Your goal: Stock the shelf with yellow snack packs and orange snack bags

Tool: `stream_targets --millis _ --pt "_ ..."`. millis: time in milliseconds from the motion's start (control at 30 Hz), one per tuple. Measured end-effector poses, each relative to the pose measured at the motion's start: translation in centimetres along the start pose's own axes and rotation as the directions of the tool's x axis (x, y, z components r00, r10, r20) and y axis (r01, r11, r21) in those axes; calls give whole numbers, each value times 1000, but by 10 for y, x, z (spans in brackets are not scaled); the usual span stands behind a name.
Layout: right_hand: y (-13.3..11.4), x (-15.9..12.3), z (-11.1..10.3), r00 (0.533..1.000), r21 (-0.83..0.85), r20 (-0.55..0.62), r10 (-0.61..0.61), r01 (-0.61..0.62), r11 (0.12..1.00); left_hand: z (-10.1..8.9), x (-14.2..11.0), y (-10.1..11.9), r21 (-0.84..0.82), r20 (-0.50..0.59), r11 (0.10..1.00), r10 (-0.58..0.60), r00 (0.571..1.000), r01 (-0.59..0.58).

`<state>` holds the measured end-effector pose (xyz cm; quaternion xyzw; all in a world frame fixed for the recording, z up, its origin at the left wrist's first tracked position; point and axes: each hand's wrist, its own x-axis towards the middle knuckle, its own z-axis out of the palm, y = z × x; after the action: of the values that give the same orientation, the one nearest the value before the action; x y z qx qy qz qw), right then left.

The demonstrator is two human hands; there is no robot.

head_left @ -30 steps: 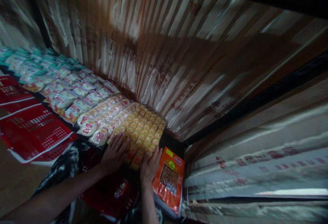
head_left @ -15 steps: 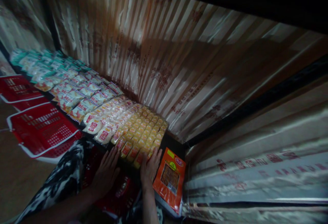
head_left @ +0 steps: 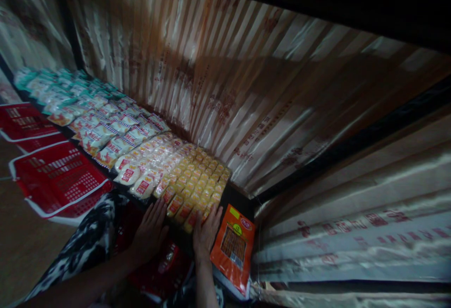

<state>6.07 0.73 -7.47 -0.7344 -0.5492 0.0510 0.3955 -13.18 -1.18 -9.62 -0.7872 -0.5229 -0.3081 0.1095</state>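
Rows of small yellow snack packets (head_left: 197, 183) stand packed on a dark shelf. My left hand (head_left: 150, 232) lies flat with fingers stretched out, its tips at the front left corner of the yellow rows. My right hand (head_left: 206, 232) is also flat and spread, fingertips touching the front right packets. Neither hand grips anything. An orange flat packet (head_left: 234, 247) lies just right of my right hand at the shelf's front edge.
Left of the yellow rows stand pale round packets (head_left: 141, 171), red-striped packets (head_left: 105, 134) and teal packets (head_left: 52, 87). Red plastic baskets (head_left: 52, 181) sit on the floor at left. Tall striped packets (head_left: 211, 77) line the back; similar ones (head_left: 352, 214) fill the right.
My left hand has drawn back from on top of the yellow packets to their front edge. My right hand stays at the front right. The view has shifted slightly.
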Motion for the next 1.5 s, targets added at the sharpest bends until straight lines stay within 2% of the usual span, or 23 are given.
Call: stream_targets --millis 233,467,567,667,767,1067,1333,1500 --pt "0 0 -1 999 -32 -34 -4 3 999 -5 4 3 -32 33 999 -34 999 35" --pt "1 -3 -4 999 -21 12 35 -34 999 -8 18 4 -36 95 997 78 992 -75" --pt "0 -1 -4 1000 -28 28 -7 8 1000 -7 30 9 -35 67 987 156 985 -154" --pt "-3 1 -2 999 -29 -3 -36 36 999 -1 41 14 -44 15 978 206 978 -205" --pt "-6 3 2 999 -19 -17 -46 46 999 5 50 15 -67 -5 980 188 982 -188" --pt "-7 3 7 994 -35 -33 -108 107 994 7 55 14 -76 76 982 177 981 -171" --pt "-1 5 1 998 43 -51 27 -25 999 1 56 16 -71 18 975 214 977 -212" --pt "6 16 -1 993 87 -73 91 -84 993 3 54 32 -94 46 950 302 952 -296"
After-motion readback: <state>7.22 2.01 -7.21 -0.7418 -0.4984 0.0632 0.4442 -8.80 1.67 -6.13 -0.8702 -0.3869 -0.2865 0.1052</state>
